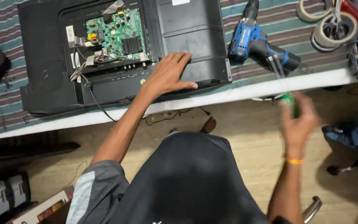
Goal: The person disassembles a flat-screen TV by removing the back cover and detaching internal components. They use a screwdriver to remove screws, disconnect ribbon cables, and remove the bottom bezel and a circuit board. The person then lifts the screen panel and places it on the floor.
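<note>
- Nearest us, our right hand (298,124) is blurring below the table edge (245,93), fingers closing around a green-handled screwdriver (290,103) whose shaft is pointing up toward the blue cordless drill (257,43).
- Our left hand (168,76) is lying flat, fingers spread, gripping nothing, pressing on the black back cover (195,37) of the opened television.
- We are seeing the green circuit board (114,35) lying exposed just left of that hand.
</note>
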